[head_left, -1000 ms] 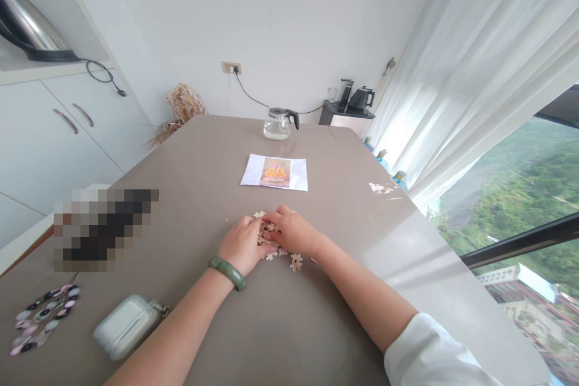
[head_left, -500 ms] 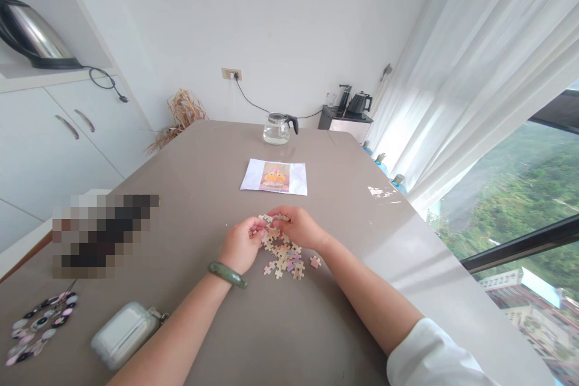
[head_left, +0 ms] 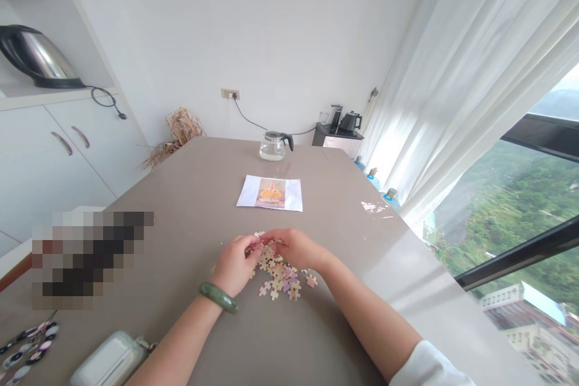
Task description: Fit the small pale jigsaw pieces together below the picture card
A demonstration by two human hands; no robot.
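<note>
A loose heap of small jigsaw puzzle pieces point(head_left: 284, 277), pale beige with some pink and purple ones, lies on the table in front of me. My left hand point(head_left: 237, 260), with a green bangle at its wrist, is at the heap's left side, thumb and fingers closed at puzzle pieces. From the right, my right hand point(head_left: 296, 248) arches over the far part of the heap, its fingers curled in among the pieces. Both sets of fingertips nearly meet, and they hide the pieces between them. Beyond the hands lies a white sheet point(head_left: 244, 192) with a printed orange picture.
A glass pot point(head_left: 272, 149) with clear liquid stands at the far end of the grey-brown table point(head_left: 280, 350). At the left are a pale case point(head_left: 111, 357), a bead strap point(head_left: 29, 344) and a blurred-out item. Water bottles point(head_left: 389, 196) stand past the right edge.
My view has tilted up, so the table sits lower in the picture. A few pieces now show left of and below my left hand. Both hands stay at the heap.
</note>
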